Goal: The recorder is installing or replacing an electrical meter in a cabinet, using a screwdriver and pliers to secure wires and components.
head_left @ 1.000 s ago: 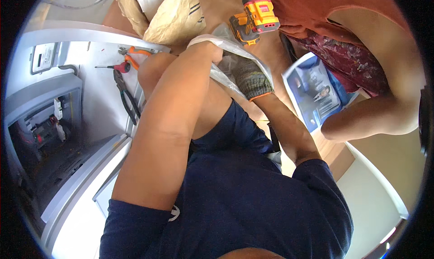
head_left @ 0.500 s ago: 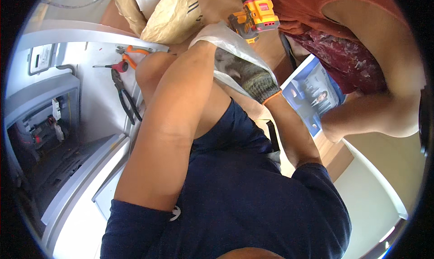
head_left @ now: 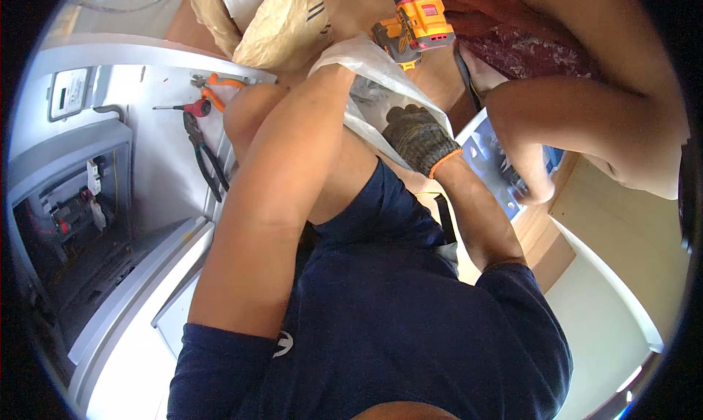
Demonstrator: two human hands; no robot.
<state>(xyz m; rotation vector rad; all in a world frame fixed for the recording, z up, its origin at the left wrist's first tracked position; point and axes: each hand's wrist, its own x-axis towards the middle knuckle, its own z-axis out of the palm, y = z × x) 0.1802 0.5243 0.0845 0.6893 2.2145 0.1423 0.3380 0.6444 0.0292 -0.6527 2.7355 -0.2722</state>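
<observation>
A translucent white plastic bag (head_left: 359,54) gapes in front of me, with grey, unclear contents. My left forearm runs up to the rim of this bag, and the hand beyond the wrist is hidden by the plastic. At the right side of its mouth is my right hand (head_left: 421,138), in a dark knitted work glove with an orange cuff. Its fingers are curled, and whatever they may hold is hidden. Beyond the bag, an orange-and-black cordless drill (head_left: 421,24) is on the brown surface.
Orange-handled pliers (head_left: 216,90), a red-handled screwdriver (head_left: 196,108) and dark-handled pliers (head_left: 205,156) lie at left by an open grey electrical box (head_left: 80,200). A crumpled brown paper bag (head_left: 282,28) stands at the back. A co-worker's hand (head_left: 538,189) is over a blue printed box (head_left: 487,153).
My right hand has drawn back from deep inside the bag, so its gloved fingers now show. The co-worker's arm has swung across the printed box.
</observation>
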